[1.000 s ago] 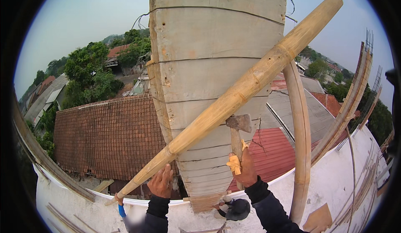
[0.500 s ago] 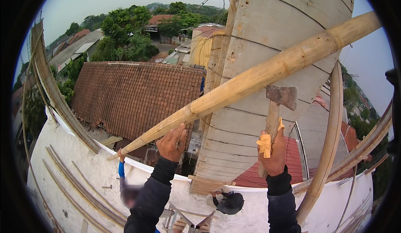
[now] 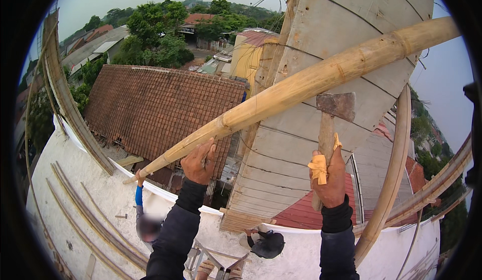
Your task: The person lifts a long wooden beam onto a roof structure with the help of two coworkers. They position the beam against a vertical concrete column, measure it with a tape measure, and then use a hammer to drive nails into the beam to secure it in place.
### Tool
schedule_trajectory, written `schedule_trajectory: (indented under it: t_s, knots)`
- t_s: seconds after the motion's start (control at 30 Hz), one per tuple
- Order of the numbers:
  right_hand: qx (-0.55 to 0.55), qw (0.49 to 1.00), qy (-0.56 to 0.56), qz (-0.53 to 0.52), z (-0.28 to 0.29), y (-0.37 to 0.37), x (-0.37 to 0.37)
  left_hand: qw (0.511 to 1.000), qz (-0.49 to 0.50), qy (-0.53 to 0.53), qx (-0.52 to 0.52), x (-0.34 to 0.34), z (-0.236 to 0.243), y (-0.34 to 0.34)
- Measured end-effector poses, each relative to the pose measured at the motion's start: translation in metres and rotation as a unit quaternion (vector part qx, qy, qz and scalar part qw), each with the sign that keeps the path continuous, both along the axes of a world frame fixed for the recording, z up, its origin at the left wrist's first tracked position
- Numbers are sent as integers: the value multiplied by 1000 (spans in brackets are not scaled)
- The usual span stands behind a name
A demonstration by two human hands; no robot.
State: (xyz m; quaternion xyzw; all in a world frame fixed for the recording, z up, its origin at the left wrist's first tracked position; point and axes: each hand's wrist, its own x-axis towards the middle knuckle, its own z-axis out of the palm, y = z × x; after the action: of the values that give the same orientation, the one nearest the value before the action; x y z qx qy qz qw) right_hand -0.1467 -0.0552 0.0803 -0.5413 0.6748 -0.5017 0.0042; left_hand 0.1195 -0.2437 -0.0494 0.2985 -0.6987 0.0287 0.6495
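A long thick bamboo pole (image 3: 281, 101) slants across in front of me, rising from lower left to upper right. Just under it is my left hand (image 3: 199, 163), fingers stretched upward and close together; whether the fingertips touch the pole cannot be told. My right hand (image 3: 330, 182) grips a hatchet (image 3: 326, 129) by its wooden handle, its rusty head (image 3: 336, 105) upright just below the pole. Yellow-orange cloth (image 3: 318, 169) is wrapped around fingers of that hand. At the pole's lower end, a co-worker's raised hand (image 3: 140, 178) holds it.
A tall wire-bound panelled column (image 3: 301, 144) rises behind the pole. Below are a ladder (image 3: 216, 260), a second person in a dark cap (image 3: 268, 245) and a white ledge (image 3: 110, 199) bearing bamboo lengths (image 3: 90, 209). A curved bamboo post (image 3: 394, 179) stands at right; beyond lies a tiled roof (image 3: 160, 114).
My view has shifted slightly. Both hands sit a little higher in the picture, the left with its fingers drawn somewhat more together. The co-worker still holds the pole's lower end.
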Motion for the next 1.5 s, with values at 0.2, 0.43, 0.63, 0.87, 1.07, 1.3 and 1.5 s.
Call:
schedule_trajectory:
  t_s: [0.2, 0.43, 0.63, 0.87, 1.07, 1.3, 1.5]
  knots:
    - [5, 989, -135, 67, 16, 4, 20, 997, 37, -3, 61, 11, 1, 13]
    - [3, 984, -162, 74, 24, 4, 36, 996, 75, 4, 56, 18, 3, 13]
    - [8, 983, -164, 84, 24, 6, 32, 996, 83, 31, 16, 15, 4, 12]
    - [7, 985, -151, 80, 24, 4, 30, 997, 68, 25, 25, 14, 5, 13]
    - [33, 996, -68, 56, 28, 9, 17, 894, -247, 246, 282, 12, -5, 6]
    - [15, 999, 23, 36, 17, 5, 6, 991, 90, 95, 31, -13, -9, 13]
    - [27, 999, -1, 42, 20, 8, 7, 915, -177, 261, 252, 0, -12, 13]
